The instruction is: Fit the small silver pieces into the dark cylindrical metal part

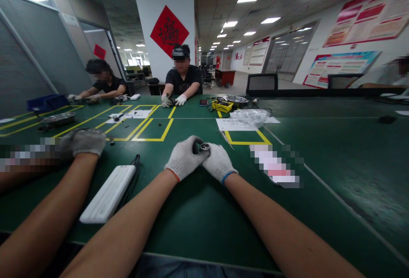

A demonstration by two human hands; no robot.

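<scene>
Item: small round metal part with a dark centre (205, 146), pinched between both my hands above the green table mat (198, 210). My left hand in a white knit glove (184, 157) curls closed over its left side; my right hand in a white knit glove (218, 161) closes on its right, fingertips meeting, likely to steady so small a piece.

Adjacent: flat white ribbed plastic case (108, 193), left of my forearm, with a dark tool just beside it. A neighbour's grey-gloved hand (83, 141) rests further left. Ahead: yellow-taped rectangles (153, 130), white paper sheet (231, 124), crumpled clear plastic bag (249, 117), well apart. Nothing lies between my hands and the mat.
</scene>
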